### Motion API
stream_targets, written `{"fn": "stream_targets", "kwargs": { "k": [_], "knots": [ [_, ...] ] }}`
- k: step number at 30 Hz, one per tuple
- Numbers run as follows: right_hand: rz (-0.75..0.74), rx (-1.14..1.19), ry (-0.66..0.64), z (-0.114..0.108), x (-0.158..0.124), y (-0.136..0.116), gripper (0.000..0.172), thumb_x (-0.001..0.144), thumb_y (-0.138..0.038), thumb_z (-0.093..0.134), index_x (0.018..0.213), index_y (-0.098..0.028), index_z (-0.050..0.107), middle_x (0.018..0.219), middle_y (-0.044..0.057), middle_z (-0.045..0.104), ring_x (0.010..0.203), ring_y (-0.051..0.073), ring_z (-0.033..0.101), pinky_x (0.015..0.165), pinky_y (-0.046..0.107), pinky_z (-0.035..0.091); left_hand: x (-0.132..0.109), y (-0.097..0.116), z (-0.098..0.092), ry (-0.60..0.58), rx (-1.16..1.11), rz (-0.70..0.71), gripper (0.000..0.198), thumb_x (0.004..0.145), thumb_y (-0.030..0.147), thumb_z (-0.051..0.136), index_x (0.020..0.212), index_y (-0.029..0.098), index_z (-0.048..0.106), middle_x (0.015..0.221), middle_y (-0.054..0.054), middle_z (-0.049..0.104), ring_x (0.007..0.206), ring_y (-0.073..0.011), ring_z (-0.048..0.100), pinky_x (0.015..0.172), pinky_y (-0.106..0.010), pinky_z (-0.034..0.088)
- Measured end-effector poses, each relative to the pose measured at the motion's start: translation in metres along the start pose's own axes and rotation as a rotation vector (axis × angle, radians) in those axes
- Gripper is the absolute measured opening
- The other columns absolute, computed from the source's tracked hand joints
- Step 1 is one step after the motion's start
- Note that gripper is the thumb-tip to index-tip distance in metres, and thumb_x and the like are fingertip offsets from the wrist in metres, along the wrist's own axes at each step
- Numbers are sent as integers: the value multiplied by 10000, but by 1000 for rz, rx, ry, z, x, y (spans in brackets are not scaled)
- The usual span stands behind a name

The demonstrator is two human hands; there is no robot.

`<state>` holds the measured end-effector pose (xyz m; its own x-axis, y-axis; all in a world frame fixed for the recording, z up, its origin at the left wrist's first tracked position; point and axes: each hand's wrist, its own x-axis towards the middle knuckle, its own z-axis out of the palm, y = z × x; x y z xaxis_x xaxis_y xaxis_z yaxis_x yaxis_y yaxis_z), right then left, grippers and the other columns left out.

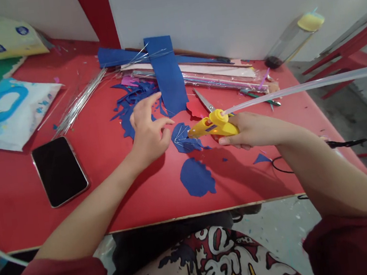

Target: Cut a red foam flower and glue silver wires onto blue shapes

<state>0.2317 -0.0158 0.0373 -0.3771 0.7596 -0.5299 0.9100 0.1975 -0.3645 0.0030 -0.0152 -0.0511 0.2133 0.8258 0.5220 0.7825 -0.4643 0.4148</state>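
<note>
Bright even light, soft shadows under the arms, wide-angle bending at edges, mostly sharp

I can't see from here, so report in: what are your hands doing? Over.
Right hand shut on glue gun, nozzle at blue piece. Left hand open, fingertips by its edge. Scissors lie just behind gun.

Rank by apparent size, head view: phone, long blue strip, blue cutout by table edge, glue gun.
1. Phone, long blue strip: about equal.
2. Blue cutout by table edge.
3. Glue gun, partly hidden by right hand.
</note>
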Motion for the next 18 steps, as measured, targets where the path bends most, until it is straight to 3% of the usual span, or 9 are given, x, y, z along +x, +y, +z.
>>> {"fn": "stream_targets", "kwargs": {
  "k": [8, 18],
  "knots": [
    [65, -32, -2, 10, 9, -9, 323, 764, -494, 510, 739, -175, 552, 528, -11, 546, 508, 120, 516, 524, 261, 357, -16, -24, 14, -57, 66, -111, 238, 736, 168, 455, 789, 213, 683, 1414, -25, 364, 1263, -329, 306, 982, -549, 244],
    [20, -64, 15, 18, 18, -15, 348, 787, -457, 511, 964, -164, 571, 533, -18, 554, 525, 138, 536, 565, 262, 373, -21, -21, 18, -147, 79, -40, 193, 721, 179, 492, 805, 183, 666, 1444, -61, 309, 1285, -363, 242, 987, -580, 197]
  ]
}}
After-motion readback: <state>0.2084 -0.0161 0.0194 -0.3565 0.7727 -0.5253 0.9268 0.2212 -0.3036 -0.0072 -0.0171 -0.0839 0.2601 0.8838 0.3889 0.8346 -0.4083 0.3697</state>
